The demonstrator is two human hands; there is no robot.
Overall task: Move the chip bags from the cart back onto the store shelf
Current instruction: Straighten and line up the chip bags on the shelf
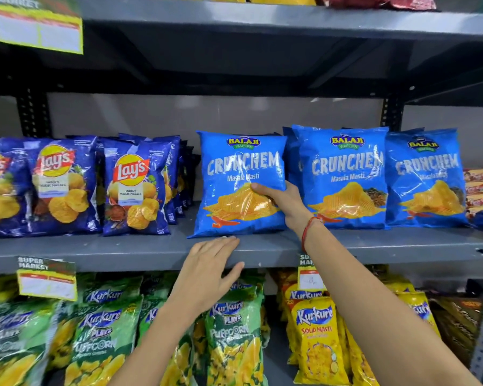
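A light blue Crunchem chip bag (234, 162) stands upright on the grey middle shelf (123, 250), its bottom edge near the shelf's front lip. My right hand (282, 200) grips the bag's right side, thumb across its front. My left hand (209, 274) hovers flat with spread fingers just below the bag, over the shelf's front edge, holding nothing. Two more stacks of the same blue Crunchem bags (346, 174) stand to the right. The cart is out of view.
Dark blue Lay's bags (135, 188) fill the shelf's left side, with a narrow gap before the held bag. Green and yellow Kurkure bags (317, 338) hang on the shelf below. Price tags (46, 280) hang on the shelf edge. Another shelf board sits overhead.
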